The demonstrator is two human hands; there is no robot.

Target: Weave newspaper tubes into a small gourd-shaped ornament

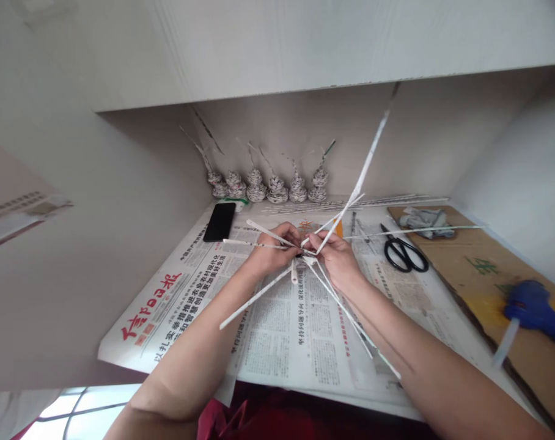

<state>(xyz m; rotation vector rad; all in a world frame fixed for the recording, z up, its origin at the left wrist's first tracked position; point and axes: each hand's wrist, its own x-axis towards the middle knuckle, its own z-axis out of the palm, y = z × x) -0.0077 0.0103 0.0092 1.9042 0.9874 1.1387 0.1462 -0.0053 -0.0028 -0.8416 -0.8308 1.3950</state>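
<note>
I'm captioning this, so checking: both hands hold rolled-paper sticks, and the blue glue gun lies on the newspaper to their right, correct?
Not quite: the head view shows the blue glue gun on the brown cardboard, not the newspaper. The left hand and right hand do hold rolled-paper sticks, with it to their right.

The newspaper [271,348] looks matt; the sticks [368,160] above it are smooth rolled paper. Behind it, rough gourds [277,192] of coiled paper; on it, a smooth phone [219,222]; at its right, plastic-handled scissors [398,241], matt cardboard [458,260], a plastic glue gun [532,307].
</note>
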